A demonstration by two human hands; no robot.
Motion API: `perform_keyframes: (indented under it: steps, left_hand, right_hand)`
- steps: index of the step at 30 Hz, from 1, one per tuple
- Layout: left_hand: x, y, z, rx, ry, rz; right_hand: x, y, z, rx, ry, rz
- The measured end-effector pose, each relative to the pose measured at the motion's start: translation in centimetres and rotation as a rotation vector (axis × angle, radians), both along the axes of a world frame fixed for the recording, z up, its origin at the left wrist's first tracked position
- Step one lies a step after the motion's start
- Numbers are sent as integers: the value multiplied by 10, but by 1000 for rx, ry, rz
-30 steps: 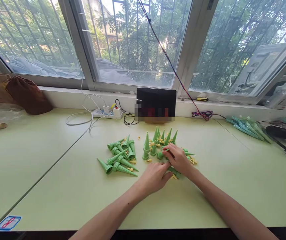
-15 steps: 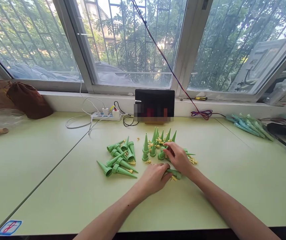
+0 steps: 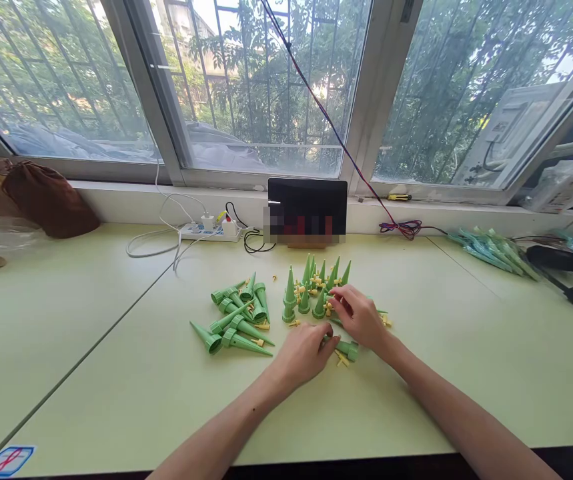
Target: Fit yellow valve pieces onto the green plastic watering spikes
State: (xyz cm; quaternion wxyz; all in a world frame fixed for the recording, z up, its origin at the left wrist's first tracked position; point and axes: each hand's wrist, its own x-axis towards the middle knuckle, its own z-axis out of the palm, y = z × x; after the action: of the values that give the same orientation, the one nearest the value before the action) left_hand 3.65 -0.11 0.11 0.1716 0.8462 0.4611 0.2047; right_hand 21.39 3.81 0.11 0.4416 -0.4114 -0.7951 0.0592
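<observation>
My left hand point(image 3: 306, 350) rests low over the table with its fingers curled round the narrow end of a green plant watering spike point(image 3: 349, 351), which lies on its side. My right hand point(image 3: 359, 313) is just behind it, thumb and fingertips pinched together; what they hold, if anything, is hidden. A yellow valve piece point(image 3: 328, 309) shows under those fingertips. Immediately left of it stands an upright green cone point(image 3: 319, 305). More spikes stand point-up behind, among small yellow pieces, including a tall one point(image 3: 289, 293). Loose yellow pieces point(image 3: 342, 359) lie near the left hand.
A heap of green spikes point(image 3: 239, 323) lies to the left. Behind stand a dark tablet point(image 3: 307, 207) and a power strip point(image 3: 201, 232) with cables. Blue and green plastic packets point(image 3: 496, 250) and a black strap point(image 3: 563, 260) lie right; a brown bag point(image 3: 49, 200) sits far left.
The green cone near my right fingertips now stands upright and apart from them, uncovering the yellow piece. My left fingers have shifted slightly on the lying spike. The view has turned slightly right.
</observation>
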Motion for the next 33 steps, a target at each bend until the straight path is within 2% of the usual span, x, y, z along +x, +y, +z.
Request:
perform_keyframes:
  steps: [7,15,22,33]
  left_hand:
    - [2,2,-3,5,-25,54]
    - [3,2,-2,16,-162,93]
    - [3,1,2,37,-295,68]
    - [2,-1,-1,101,-395,68]
  right_hand:
    - [23,5,12,12,-201,-135]
    - [41,10,14,-124,-406,-93]
    - [44,11,12,-193,-438,-59]
    - [35,13,3,-128,-582,-104]
